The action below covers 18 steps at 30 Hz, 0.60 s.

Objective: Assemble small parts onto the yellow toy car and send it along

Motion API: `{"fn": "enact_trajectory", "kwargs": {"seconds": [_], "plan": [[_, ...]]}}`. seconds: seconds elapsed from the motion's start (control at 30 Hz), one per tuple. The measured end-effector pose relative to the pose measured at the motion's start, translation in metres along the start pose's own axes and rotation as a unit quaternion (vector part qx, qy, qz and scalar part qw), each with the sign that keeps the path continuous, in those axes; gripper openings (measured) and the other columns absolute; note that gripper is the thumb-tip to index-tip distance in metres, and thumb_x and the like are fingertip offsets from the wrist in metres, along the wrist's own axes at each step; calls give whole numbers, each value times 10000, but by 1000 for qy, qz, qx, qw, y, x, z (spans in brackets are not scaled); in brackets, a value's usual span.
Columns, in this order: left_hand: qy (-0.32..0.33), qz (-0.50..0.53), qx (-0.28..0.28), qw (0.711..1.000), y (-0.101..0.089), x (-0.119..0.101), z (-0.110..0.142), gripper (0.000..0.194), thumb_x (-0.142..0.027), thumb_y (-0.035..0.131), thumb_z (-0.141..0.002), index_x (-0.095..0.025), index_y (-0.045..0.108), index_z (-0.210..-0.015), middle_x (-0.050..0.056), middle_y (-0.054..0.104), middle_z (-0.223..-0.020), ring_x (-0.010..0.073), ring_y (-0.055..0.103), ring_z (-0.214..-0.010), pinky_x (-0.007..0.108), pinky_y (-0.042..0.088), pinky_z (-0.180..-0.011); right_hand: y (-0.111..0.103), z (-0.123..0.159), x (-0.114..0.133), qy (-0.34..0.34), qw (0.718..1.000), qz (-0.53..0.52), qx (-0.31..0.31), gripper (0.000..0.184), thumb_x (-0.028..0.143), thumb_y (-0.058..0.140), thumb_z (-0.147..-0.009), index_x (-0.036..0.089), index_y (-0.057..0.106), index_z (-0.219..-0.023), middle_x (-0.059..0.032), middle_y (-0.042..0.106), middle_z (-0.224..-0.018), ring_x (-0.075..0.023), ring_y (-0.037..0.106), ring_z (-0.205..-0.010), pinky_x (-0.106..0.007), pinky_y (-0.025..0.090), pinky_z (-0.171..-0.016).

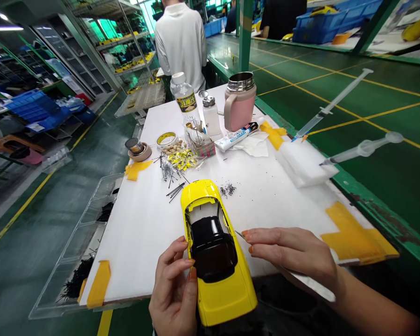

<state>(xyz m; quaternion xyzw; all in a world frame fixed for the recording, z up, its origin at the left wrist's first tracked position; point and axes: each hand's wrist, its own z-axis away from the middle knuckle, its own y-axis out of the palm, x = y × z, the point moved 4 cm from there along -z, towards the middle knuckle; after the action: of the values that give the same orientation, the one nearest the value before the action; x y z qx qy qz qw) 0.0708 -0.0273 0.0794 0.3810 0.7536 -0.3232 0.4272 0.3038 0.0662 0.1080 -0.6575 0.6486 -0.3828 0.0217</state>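
A yellow toy car [215,252] lies on the near edge of the white worktop [266,196], with its far end pointing away from the person. Its black roof shines in the middle. The left hand [175,291] holds the car by its left side, with the fingers [185,263] bent and the tips pressed on the roof edge. The right hand [294,259] lies flat just right of the car, and its fingers pinch a thin metal tool [240,234] whose tip almost touches the car's side. A long flat strip [310,284] sticks out under that hand. Past the car there are black pins [175,190] and a sprinkle of tiny dark bits [227,190]. Farther back stand a pink mug [240,102], a clear bottle [184,95], a small white bottle [211,115], a tube [236,136] and a roll of tape [166,139]. Two syringes [331,105] poke out of a white foam block [304,161] on the right. A person in a white top [181,39] stands at the far end of the worktop, back turned.
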Motion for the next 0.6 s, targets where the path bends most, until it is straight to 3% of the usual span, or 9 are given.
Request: {"fn": "enact_trajectory", "kwargs": {"seconds": [0.4, 0.47, 0.6], "plan": [[-4, -16, -10, 1000, 0, -3, -1, 111, -142, 657, -900, -206, 701, -978, 108, 638, -1267, 224, 607, -1255, 318, 539, -1044, -2, -3, 1, 7, 999, -48, 1, 236, 95, 520, -997, 128, 704, -1141, -134, 754, -1149, -181, 719, -1098, -242, 602, -913], [-1, -14, -7, 1000, 0, -3, -1, 124, -133, 649, -902, -208, 699, -986, 104, 633, -1269, 218, 601, -1262, 315, 534, -1053, -6, -7, 2, 43, 997, -51, -25, 228, 52, 567, -953, 139, 694, -1121, -113, 763, -1091, -176, 736, -1022, -239, 604, -875], [-3, -3, 0, 1000, -1, -3, 0, 156, -111, 634, -905, -213, 699, -1003, 96, 618, -1288, 210, 585, -1286, 301, 528, -1062, -11, -11, -4, 180, 979, -24, -92, 203, 79, 528, -961, 187, 674, -1053, -3, 725, -810, -106, 696, -702, -187, 551, -673]]}}
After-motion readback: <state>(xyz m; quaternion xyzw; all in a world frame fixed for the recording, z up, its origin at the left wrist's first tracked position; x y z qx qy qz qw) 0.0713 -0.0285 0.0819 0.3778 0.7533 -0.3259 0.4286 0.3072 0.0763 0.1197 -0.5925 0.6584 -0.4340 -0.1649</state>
